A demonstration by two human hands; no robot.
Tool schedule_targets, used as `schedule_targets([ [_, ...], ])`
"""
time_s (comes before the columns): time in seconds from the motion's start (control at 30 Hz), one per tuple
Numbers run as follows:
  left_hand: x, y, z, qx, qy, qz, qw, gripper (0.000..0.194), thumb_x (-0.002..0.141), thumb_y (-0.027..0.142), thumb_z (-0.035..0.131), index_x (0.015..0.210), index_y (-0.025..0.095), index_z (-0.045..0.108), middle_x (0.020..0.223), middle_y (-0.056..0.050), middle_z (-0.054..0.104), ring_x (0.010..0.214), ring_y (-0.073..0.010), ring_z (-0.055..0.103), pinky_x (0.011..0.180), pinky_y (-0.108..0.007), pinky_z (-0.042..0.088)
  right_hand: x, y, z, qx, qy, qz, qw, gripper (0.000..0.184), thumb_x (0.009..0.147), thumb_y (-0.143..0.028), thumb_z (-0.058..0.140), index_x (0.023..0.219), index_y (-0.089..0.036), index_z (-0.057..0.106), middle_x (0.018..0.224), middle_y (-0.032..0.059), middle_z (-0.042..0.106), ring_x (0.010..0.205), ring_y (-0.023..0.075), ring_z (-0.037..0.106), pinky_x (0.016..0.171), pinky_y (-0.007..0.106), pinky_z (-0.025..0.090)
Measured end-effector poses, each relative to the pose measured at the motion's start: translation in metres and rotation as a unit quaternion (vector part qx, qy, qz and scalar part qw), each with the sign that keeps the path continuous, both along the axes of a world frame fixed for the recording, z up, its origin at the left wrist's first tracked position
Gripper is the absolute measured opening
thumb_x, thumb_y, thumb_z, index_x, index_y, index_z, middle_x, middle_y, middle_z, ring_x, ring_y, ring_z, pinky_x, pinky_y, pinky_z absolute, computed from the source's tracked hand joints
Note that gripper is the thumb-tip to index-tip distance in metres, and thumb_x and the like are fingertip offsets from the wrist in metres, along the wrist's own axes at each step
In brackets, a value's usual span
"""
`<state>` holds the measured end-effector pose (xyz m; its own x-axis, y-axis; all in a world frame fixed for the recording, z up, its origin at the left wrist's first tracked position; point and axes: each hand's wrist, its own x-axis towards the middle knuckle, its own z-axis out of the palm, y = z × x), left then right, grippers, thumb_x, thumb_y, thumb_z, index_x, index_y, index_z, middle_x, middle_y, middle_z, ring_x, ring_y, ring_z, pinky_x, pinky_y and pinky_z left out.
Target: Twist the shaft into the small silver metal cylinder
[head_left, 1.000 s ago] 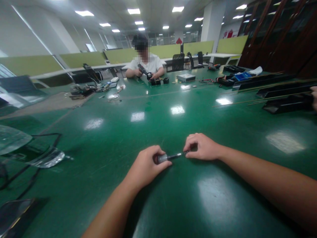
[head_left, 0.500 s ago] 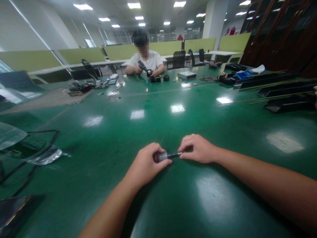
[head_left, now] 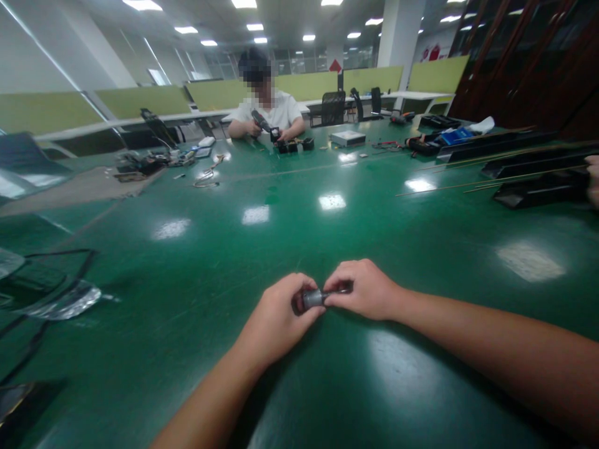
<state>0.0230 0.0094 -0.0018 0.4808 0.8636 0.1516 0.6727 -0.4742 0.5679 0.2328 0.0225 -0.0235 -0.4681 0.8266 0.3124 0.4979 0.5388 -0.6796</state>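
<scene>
My left hand [head_left: 276,312] is closed around a grey cylindrical part [head_left: 312,299] with a dark reddish back end and a thin dark shaft [head_left: 345,287] pointing right. It looks like a small motor, but I cannot make out its exact kind. Thumb and fingers of my right hand [head_left: 362,290] pinch around the shaft close to the cylinder's front face. A small dark, coiled-looking piece, seen in that hand earlier, is now mostly hidden by the fingers. Both hands stay low over the glossy green tabletop [head_left: 215,249], their fingertips almost touching.
Across the table a person [head_left: 269,115] handles a dark tool over black parts. Black channel pieces [head_left: 538,190] and thin rods lie at right, with another person's hand [head_left: 593,178] at the edge. Clear plastic wrap [head_left: 65,302] and cables lie left. A grey box [head_left: 347,138] stands farther back.
My right hand has moved left along the shaft, from its free tip to the cylinder's front. My left hand has kept its grip on the part and barely moved.
</scene>
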Motion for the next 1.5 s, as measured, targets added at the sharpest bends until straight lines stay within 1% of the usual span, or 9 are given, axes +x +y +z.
schedule_targets([
  [0.13, -0.0005, 0.0001, 0.0009, 0.022, 0.0, 0.001, 1.0, 0.012, 0.081, 0.026, 0.068, 0.088, 0.019, 0.061, 0.087, -0.001, 0.062, 0.08, -0.0179, 0.058, 0.071, -0.028, 0.044, 0.0006, -0.0001, 0.0029, 0.013, -0.01, 0.029, 0.999, 0.018, 0.073, -0.016, 0.072, 0.091, -0.017, 0.075, 0.084, 0.0033, 0.072, 0.078, 0.0158, 0.064, 0.074, 0.027, 0.047],
  [0.3, -0.0008, -0.0013, 0.0023, 0.007, 0.004, 0.007, 1.0, 0.019, 0.084, 0.028, 0.065, 0.101, 0.022, 0.061, 0.091, -0.001, 0.064, 0.081, -0.0183, 0.059, 0.073, -0.03, 0.045, -0.0004, 0.0011, 0.001, 0.018, -0.016, 0.029, 0.999, 0.017, 0.077, -0.015, 0.069, 0.093, -0.018, 0.074, 0.086, 0.0038, 0.073, 0.081, 0.0164, 0.064, 0.076, 0.028, 0.047],
  [0.4, -0.0006, -0.0022, 0.0021, 0.018, 0.001, -0.009, 1.0, 0.025, 0.078, 0.025, 0.071, 0.101, 0.023, 0.061, 0.095, -0.001, 0.064, 0.087, -0.0193, 0.06, 0.077, -0.03, 0.045, -0.0004, 0.002, -0.0004, 0.02, -0.016, 0.03, 0.999, 0.015, 0.077, -0.017, 0.07, 0.091, -0.018, 0.075, 0.085, 0.0034, 0.073, 0.082, 0.0168, 0.064, 0.077, 0.029, 0.047],
  [0.47, -0.0004, -0.0022, 0.0013, 0.025, -0.002, -0.009, 1.0, 0.025, 0.076, 0.022, 0.072, 0.098, 0.022, 0.062, 0.095, -0.001, 0.064, 0.088, -0.0192, 0.059, 0.077, -0.03, 0.045, -0.0001, 0.002, -0.0003, 0.024, -0.014, 0.034, 0.999, 0.015, 0.077, -0.016, 0.07, 0.091, -0.019, 0.074, 0.085, 0.003, 0.073, 0.082, 0.0166, 0.064, 0.077, 0.029, 0.046],
  [0.63, 0.0001, -0.0019, -0.0001, 0.021, -0.003, -0.003, 1.0, 0.016, 0.08, 0.023, 0.069, 0.095, 0.022, 0.062, 0.09, 0.0, 0.063, 0.083, -0.0176, 0.059, 0.073, -0.028, 0.045, 0.0006, 0.0012, 0.0014, 0.033, -0.011, 0.042, 0.999, 0.015, 0.076, -0.015, 0.07, 0.091, -0.018, 0.074, 0.086, 0.0033, 0.073, 0.082, 0.0164, 0.063, 0.076, 0.028, 0.046],
  [0.83, 0.0, -0.0014, 0.0012, 0.009, -0.003, -0.003, 1.0, 0.017, 0.081, 0.025, 0.068, 0.097, 0.022, 0.063, 0.091, -0.001, 0.064, 0.083, -0.018, 0.059, 0.074, -0.029, 0.045, 0.0005, 0.0007, 0.0028, 0.032, -0.006, 0.047, 0.998, 0.014, 0.076, -0.017, 0.071, 0.09, -0.018, 0.074, 0.085, 0.0033, 0.072, 0.082, 0.0165, 0.063, 0.076, 0.028, 0.046],
  [0.97, -0.0016, -0.0005, 0.0018, 0.006, 0.001, -0.007, 1.0, 0.012, 0.082, 0.027, 0.066, 0.09, 0.02, 0.062, 0.086, -0.001, 0.063, 0.079, -0.0178, 0.059, 0.07, -0.029, 0.044, 0.0004, 0.0005, 0.004, 0.031, 0.0, 0.053, 0.998, 0.012, 0.076, -0.018, 0.072, 0.089, -0.018, 0.073, 0.084, 0.0029, 0.072, 0.081, 0.0162, 0.064, 0.076, 0.027, 0.045],
  [1.27, -0.0017, -0.0001, 0.0035, 0.007, 0.01, -0.008, 1.0, 0.011, 0.082, 0.028, 0.066, 0.087, 0.019, 0.061, 0.083, -0.001, 0.062, 0.077, -0.0177, 0.058, 0.069, -0.028, 0.043, 0.0008, 0.0005, 0.0045, 0.017, -0.023, 0.041, 0.999, 0.013, 0.075, -0.016, 0.069, 0.087, -0.017, 0.073, 0.082, 0.0034, 0.071, 0.078, 0.0167, 0.063, 0.073, 0.028, 0.046],
  [1.5, -0.0043, 0.001, 0.0048, 0.008, 0.022, -0.005, 1.0, 0.013, 0.079, 0.028, 0.069, 0.087, 0.018, 0.062, 0.083, -0.002, 0.063, 0.076, -0.0176, 0.058, 0.069, -0.028, 0.042, 0.0026, 0.0006, 0.003, 0.019, -0.011, 0.046, 0.999, 0.014, 0.076, -0.017, 0.069, 0.089, -0.017, 0.073, 0.083, 0.0037, 0.071, 0.079, 0.0167, 0.062, 0.074, 0.028, 0.046],
])
